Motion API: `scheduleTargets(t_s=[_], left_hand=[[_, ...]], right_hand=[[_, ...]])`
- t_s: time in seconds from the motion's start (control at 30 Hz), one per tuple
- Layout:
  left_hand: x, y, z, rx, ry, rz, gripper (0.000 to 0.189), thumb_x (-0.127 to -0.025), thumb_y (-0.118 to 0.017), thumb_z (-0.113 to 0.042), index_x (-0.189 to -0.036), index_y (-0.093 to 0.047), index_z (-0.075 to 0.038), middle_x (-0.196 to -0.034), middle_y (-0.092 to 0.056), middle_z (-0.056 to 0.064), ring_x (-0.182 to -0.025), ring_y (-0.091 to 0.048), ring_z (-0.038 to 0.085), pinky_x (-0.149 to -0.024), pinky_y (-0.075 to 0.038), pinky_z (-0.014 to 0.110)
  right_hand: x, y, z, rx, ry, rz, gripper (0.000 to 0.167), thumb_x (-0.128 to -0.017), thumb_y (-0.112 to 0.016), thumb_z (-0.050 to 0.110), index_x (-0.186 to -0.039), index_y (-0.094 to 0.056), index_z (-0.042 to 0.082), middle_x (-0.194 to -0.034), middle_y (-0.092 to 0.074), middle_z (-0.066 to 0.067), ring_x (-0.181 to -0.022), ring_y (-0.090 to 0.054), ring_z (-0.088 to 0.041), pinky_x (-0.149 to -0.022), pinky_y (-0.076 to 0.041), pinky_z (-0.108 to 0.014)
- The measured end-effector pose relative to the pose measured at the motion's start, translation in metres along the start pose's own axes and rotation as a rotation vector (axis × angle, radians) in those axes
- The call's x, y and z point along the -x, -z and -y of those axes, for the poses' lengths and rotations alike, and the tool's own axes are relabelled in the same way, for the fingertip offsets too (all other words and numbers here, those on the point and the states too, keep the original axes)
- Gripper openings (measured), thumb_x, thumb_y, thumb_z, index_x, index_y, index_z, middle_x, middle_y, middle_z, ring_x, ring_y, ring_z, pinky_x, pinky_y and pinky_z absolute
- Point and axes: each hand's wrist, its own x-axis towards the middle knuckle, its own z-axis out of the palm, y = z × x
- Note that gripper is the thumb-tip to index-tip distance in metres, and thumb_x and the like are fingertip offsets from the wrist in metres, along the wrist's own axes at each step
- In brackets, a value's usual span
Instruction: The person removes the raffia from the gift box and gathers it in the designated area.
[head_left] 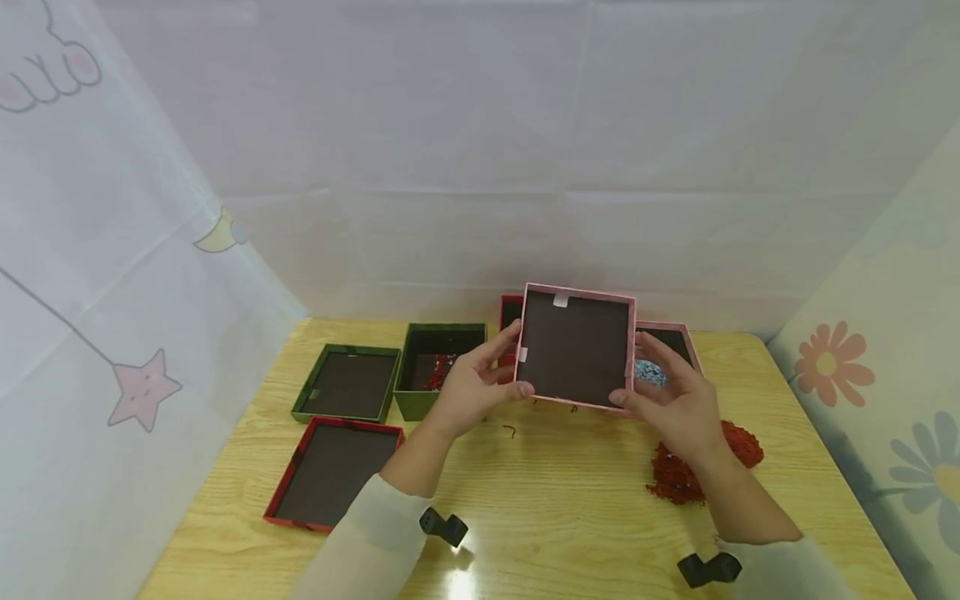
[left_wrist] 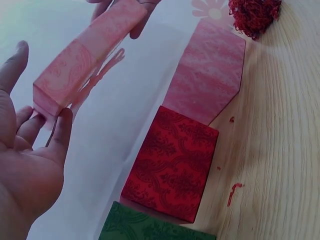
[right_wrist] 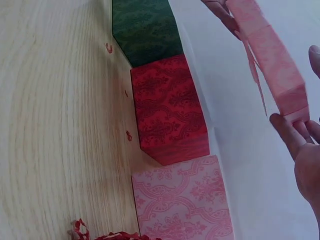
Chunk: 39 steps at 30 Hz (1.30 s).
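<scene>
Up in front of me, both hands hold a pink patterned box lid (head_left: 576,346) by opposite sides, its dark inside facing the head view. My left hand (head_left: 476,379) grips the left edge, thumb at the lower corner. On the other side my right hand (head_left: 678,404) grips the right edge. A pink ribbon strip (left_wrist: 97,80) hangs by the lid in the left wrist view. Behind the lid stand a pink box (right_wrist: 182,205) with blue-and-white bits (head_left: 649,372) inside, and a red box (left_wrist: 170,162), both partly hidden in the head view.
A green box (head_left: 416,406) with red shreds stands left of the red box. A green lid (head_left: 352,383) and a red lid (head_left: 337,471) lie inside-up at the left. Red shredded paper (head_left: 675,479) is heaped under my right forearm. White cloth (head_left: 450,167) hangs behind the table.
</scene>
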Motion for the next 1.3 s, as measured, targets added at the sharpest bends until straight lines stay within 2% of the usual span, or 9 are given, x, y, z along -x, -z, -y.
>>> scheduleTargets(t_s=[0.2, 0.3, 0.4, 0.5, 0.67, 0.83, 0.93, 1.03, 1.3], left_hand=[[0.007, 0.008, -0.003, -0.024, -0.004, 0.034, 0.098, -0.082, -0.09, -0.01, -0.163, -0.037, -0.027, -0.166, -0.037, -0.001, -0.134, -0.058, 0.03, -0.095, -0.058, 0.04], [0.011, 0.013, -0.006, -0.057, -0.027, 0.04, 0.101, -0.08, -0.091, -0.011, -0.164, -0.035, -0.023, -0.166, -0.037, 0.004, -0.139, -0.054, 0.029, -0.102, -0.054, 0.041], [0.015, 0.018, -0.007, -0.092, -0.022, 0.028, 0.102, -0.079, -0.092, -0.01, -0.163, -0.036, -0.026, -0.166, -0.036, 0.002, -0.142, -0.051, 0.029, -0.107, -0.049, 0.046], [0.02, 0.021, -0.005, -0.117, 0.008, 0.006, 0.101, -0.079, -0.091, -0.007, -0.162, -0.037, -0.028, -0.167, -0.034, -0.003, -0.14, -0.052, 0.029, -0.103, -0.053, 0.045], [0.027, 0.027, -0.003, -0.161, 0.009, -0.009, 0.101, -0.079, -0.09, -0.004, -0.163, -0.037, -0.022, -0.167, -0.033, -0.006, -0.137, -0.055, 0.029, -0.099, -0.055, 0.042], [0.036, 0.031, -0.001, -0.201, 0.002, -0.004, 0.1, -0.079, -0.091, -0.008, -0.163, -0.037, -0.019, -0.168, -0.033, -0.004, -0.136, -0.056, 0.031, -0.099, -0.056, 0.038], [0.042, 0.034, -0.001, -0.227, 0.029, -0.018, 0.1, -0.079, -0.092, -0.01, -0.162, -0.038, -0.021, -0.167, -0.035, -0.007, -0.135, -0.058, 0.03, -0.097, -0.057, 0.035], [0.049, 0.035, -0.001, -0.256, 0.063, -0.035, 0.101, -0.078, -0.092, -0.011, -0.162, -0.039, -0.024, -0.166, -0.036, -0.011, -0.133, -0.06, 0.029, -0.095, -0.057, 0.033], [0.066, 0.038, 0.001, -0.294, 0.101, -0.076, 0.101, -0.076, -0.094, -0.01, -0.161, -0.041, -0.025, -0.164, -0.036, -0.016, -0.148, -0.041, 0.023, -0.107, -0.051, 0.042]], right_hand=[[0.001, -0.007, 0.003, 0.032, -0.003, 0.063, 0.086, -0.08, -0.081, -0.018, -0.156, -0.044, 0.0, -0.144, -0.051, -0.029, -0.107, -0.074, -0.023, -0.083, -0.06, -0.031], [0.001, -0.01, 0.002, -0.017, -0.008, 0.111, 0.09, -0.078, -0.08, -0.019, -0.158, -0.041, -0.001, -0.151, -0.045, -0.031, -0.112, -0.072, -0.023, -0.086, -0.059, -0.033], [0.002, -0.013, -0.001, -0.013, -0.011, 0.135, 0.092, -0.077, -0.081, -0.02, -0.158, -0.04, -0.002, -0.159, -0.039, -0.027, -0.116, -0.071, -0.02, -0.089, -0.058, -0.034], [0.005, -0.017, -0.002, 0.06, -0.017, 0.136, 0.094, -0.076, -0.085, -0.015, -0.158, -0.042, 0.002, -0.163, -0.039, -0.02, -0.118, -0.07, -0.024, -0.091, -0.057, -0.03], [0.009, -0.025, -0.003, 0.149, -0.043, 0.134, 0.095, -0.077, -0.089, -0.006, -0.159, -0.044, 0.012, -0.162, -0.042, -0.012, -0.12, -0.066, -0.038, -0.092, -0.056, -0.025], [0.013, -0.03, -0.008, 0.148, -0.016, 0.166, 0.097, -0.075, -0.09, -0.007, -0.159, -0.043, 0.008, -0.163, -0.04, -0.014, -0.128, -0.062, -0.035, -0.098, -0.053, -0.027], [0.015, -0.034, -0.01, 0.139, 0.01, 0.186, 0.097, -0.075, -0.09, -0.008, -0.158, -0.043, 0.004, -0.164, -0.039, -0.015, -0.135, -0.056, -0.034, -0.1, -0.052, -0.029], [0.018, -0.038, -0.011, 0.165, -0.009, 0.197, 0.096, -0.076, -0.091, -0.001, -0.159, -0.043, 0.007, -0.164, -0.039, -0.012, -0.141, -0.051, -0.031, -0.1, -0.051, -0.029], [0.028, -0.05, -0.01, 0.197, -0.066, 0.21, 0.095, -0.078, -0.093, 0.009, -0.159, -0.044, 0.01, -0.163, -0.041, -0.011, -0.144, -0.047, -0.035, -0.098, -0.052, -0.033]])
